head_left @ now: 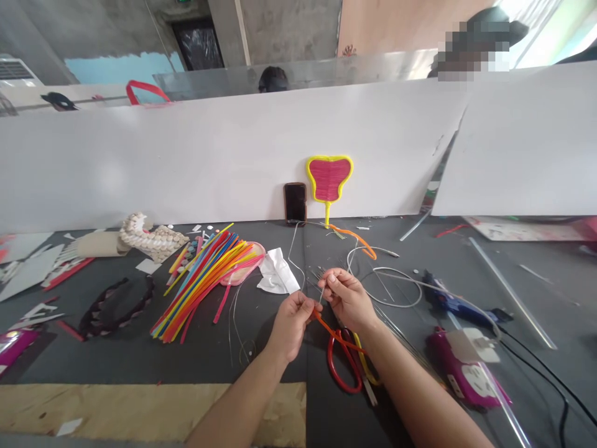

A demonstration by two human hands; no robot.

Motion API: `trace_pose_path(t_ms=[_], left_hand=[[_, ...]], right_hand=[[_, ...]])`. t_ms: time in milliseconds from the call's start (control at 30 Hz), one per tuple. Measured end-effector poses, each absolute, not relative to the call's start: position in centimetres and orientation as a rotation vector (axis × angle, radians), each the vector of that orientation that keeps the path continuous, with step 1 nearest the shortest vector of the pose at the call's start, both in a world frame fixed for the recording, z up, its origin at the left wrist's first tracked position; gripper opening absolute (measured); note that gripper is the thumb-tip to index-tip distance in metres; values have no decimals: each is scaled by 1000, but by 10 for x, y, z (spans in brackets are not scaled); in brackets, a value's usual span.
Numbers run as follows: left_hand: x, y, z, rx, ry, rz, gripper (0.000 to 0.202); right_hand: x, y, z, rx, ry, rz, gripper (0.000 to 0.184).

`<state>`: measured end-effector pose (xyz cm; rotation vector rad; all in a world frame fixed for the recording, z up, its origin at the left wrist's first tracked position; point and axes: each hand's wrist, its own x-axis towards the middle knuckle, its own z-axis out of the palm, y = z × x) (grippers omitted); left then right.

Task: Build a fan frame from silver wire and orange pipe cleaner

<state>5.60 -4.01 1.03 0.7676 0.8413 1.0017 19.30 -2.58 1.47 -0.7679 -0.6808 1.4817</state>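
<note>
My left hand [290, 322] is closed in a pinch on the end of a thin orange tube [338, 339], which trails down to the right beneath my right wrist. My right hand [347, 298] pinches a thin wire [322, 294], whose lower end runs to the fingertips of my left hand. Both hands are close together above the dark table [280, 367]. Red-handled scissors [330, 367] lie under my right forearm, partly hidden. Beside them is a yellow loop [368, 367]. A crumpled white tissue [278, 272] lies just beyond my left hand.
Colourful tubes [205, 286] lie in a bundle at left, near a dark braided headband [116, 308]. A yellow-rimmed pink fan shape [330, 178] and a phone [295, 203] lean on the white partition [209, 168]. At right are a blue glue gun [459, 305] and a magenta power strip [469, 370].
</note>
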Motion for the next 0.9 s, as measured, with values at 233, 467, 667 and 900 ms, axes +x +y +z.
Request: trace_pose_path(t_ms=[233,467,667,900], left_hand=[[58,-40,5,830,889,1029,24],[57,-39,11,704,810,1026,22],[57,-41,14,666,756,990,20],[57,-41,12,675,763,1015,20]], right_hand=[[193,-27,16,-746,-628,1524,14],[198,-24,22,-729,-560,1504,21],[195,-24,21,-683,-557,1439,16],[195,-22,16,-740,-620,1341,14]])
